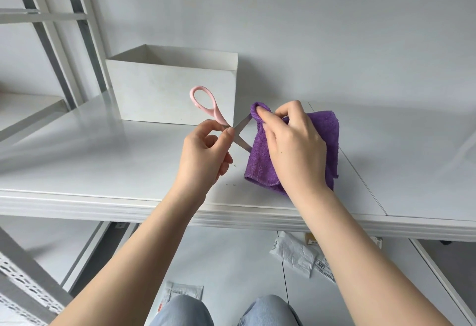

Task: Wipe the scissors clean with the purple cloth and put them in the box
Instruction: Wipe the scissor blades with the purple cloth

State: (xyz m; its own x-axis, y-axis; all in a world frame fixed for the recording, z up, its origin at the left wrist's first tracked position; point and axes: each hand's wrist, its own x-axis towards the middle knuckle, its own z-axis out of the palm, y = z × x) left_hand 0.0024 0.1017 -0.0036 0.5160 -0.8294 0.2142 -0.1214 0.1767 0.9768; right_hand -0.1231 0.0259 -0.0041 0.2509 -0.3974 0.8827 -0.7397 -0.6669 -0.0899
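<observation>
Denim-clad knees [219, 311] sit lowest in the head view, with crumpled paper packets [296, 253] on the floor beside them, well below the box [175, 93]. Above them both forearms reach up over the tabletop [103, 145] edge.

In front of the box, the left hand [203, 155] pinches the scissors [219, 119] near the pivot, thumb and fingers curled round the lower handle, which is hidden in the palm. One pink handle loop [203, 101] stands up against the box's front wall, and the blades are spread apart. To the right of the box's near corner, the right hand [291, 145] clutches the purple cloth [322, 140], its fingertips pressing a fold of it round the tip of the upper blade [243, 123]. The rest of the cloth hangs down towards the tabletop; whether it touches the surface I cannot tell.

Wiping looks to be the step in hand, one blade at a time. Next, the lower blade [243, 145], which shows bare beside the cloth, probably wants the same pass, drawn along from pivot to tip with fingers off the edge. After that the blades should be closed and the scissors lifted over the box's open rim and lowered inside.
</observation>
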